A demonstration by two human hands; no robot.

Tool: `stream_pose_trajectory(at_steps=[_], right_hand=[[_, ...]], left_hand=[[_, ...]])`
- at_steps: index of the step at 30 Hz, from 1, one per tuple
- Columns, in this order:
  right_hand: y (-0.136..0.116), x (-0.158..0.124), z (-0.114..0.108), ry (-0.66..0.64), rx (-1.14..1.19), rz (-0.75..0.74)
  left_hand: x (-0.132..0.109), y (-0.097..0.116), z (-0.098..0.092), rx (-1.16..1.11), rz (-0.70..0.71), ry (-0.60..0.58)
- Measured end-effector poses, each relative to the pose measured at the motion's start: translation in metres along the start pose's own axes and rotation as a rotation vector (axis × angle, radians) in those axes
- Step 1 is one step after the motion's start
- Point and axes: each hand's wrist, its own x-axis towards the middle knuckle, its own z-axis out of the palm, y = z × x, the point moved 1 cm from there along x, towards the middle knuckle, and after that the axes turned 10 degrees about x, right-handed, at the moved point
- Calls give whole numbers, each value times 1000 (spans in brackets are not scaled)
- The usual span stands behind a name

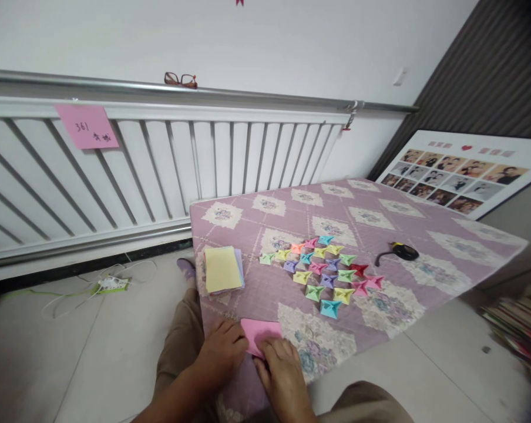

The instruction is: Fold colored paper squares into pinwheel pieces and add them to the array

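Observation:
A sheet of pink paper [260, 329], seemingly folded, lies at the near edge of the cloth-covered table. My left hand [225, 345] has its bent fingers pressed at the paper's left edge. Across the near right part of the sheet, my right hand [283, 364] holds it with thumb and curled fingers. The fingertips of both hands partly cover the paper. Beyond my left hand rests a stack of coloured paper [222, 270], yellow on top. Several small folded paper pieces [330, 308] in many colours stand in rows farther right.
A purple floral cloth [287, 294] covers the table. On its right side lies a black object with a strap [405, 251]. A white radiator [248, 153] with a pink note [88, 126] runs behind, glasses [180, 80] on its pipe. A framed photo board [459, 173] leans at the right.

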Motion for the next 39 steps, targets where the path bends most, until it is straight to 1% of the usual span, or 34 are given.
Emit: stream_pose_trajectory(at_steps=[3, 5, 8, 13, 17, 21, 27, 33, 39], right_hand=[[5, -3, -1, 33, 3, -22], [9, -6, -5, 27, 15, -42], [16, -10, -13, 11, 19, -47], [18, -15, -18, -22, 9, -32], [15, -13, -16, 4, -24, 20], [15, -9, -12, 31, -62, 65], [14, -6, -10, 38, -63, 136], [14, -5, -8, 46, -77, 162], [15, -6, -6, 38, -99, 186]], left_hand=[[-3, 10, 1, -31, -1, 37], [-6, 17, 0, -72, -5, 44], [-9, 24, -2, -136, -89, 39], [-8, 24, -8, -223, -276, 21], [-4, 24, -14, -256, -360, 4], [1, 24, -14, -243, -426, -38], [6, 23, -13, -218, -468, -84], [11, 23, -15, -174, -477, -143], [13, 22, -12, -153, -477, -147]])
